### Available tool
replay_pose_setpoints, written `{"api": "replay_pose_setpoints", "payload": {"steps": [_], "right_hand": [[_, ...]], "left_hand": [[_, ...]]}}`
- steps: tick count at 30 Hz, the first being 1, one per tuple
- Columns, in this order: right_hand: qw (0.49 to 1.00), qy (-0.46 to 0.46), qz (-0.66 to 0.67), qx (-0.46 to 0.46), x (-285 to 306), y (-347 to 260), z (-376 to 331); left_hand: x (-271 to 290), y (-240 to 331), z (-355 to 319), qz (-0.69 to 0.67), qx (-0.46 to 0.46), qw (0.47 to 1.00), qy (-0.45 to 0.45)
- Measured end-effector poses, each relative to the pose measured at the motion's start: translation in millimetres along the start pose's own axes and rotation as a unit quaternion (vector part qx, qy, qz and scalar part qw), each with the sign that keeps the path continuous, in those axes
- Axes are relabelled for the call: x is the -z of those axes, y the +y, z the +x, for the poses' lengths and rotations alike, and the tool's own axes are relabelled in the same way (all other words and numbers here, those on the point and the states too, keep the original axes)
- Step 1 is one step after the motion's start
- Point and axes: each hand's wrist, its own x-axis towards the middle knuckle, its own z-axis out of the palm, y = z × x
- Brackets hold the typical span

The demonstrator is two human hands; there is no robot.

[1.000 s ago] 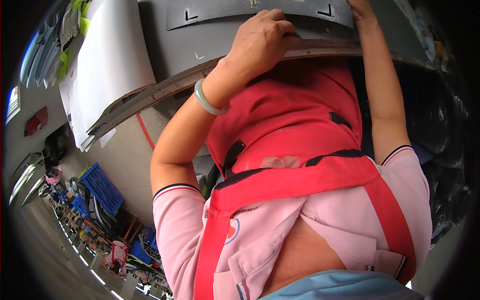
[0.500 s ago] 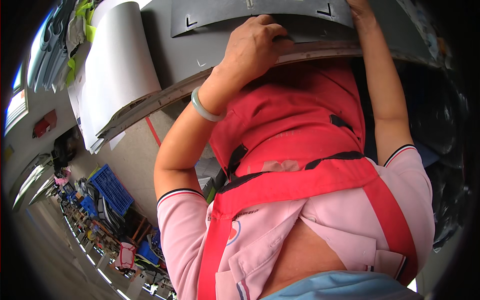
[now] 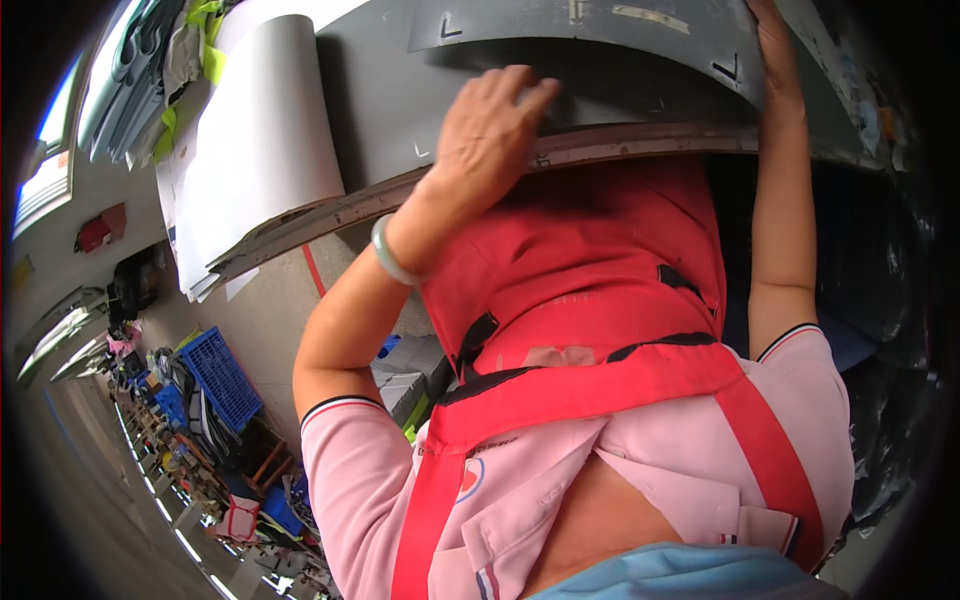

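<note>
A dark grey flexible sheet [image 3: 530, 18] with black L-shaped corner marks curves up at its near edge, above a grey work surface [image 3: 375, 100]. My right hand [image 3: 778, 50] is at the sheet's right edge and appears to grip it; its fingertips are partly cut off by the frame. Below the raised edge, my left hand [image 3: 492, 130] hovers near the front of the work surface. Its fingers are somewhat apart and blurred at the tips, and nothing shows in them. A pale bangle [image 3: 390, 250] is on my left wrist.
Large white paper sheets [image 3: 262, 110], curled over, lie on the left part of the table. The table's worn front edge [image 3: 400, 185] runs close to my red apron [image 3: 600, 240]. A blue crate [image 3: 222, 378] stands on the floor at left. Dark plastic [image 3: 870, 230] hangs at right.
My left hand has come away from the sheet's near edge, and its fingers have spread. The sheet and my right hand have shifted right in view, with the near edge now tilting down rightward.
</note>
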Motion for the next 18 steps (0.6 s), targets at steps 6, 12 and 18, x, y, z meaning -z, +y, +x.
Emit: {"api": "replay_pose_setpoints", "payload": {"steps": [6,12,18], "right_hand": [[0.997,0.008,0.056,-0.058,-14,-39,-10],[0.991,0.113,0.008,0.071,-52,-67,-38],[0.947,0.212,-0.223,0.093,-41,-94,-70]], "left_hand": [[-112,106,142,-0.01,-0.169,0.985,0.035],[-114,68,240,-0.229,-0.061,0.925,0.297],[-19,-143,175,-0.06,-0.111,0.917,0.379]]}}
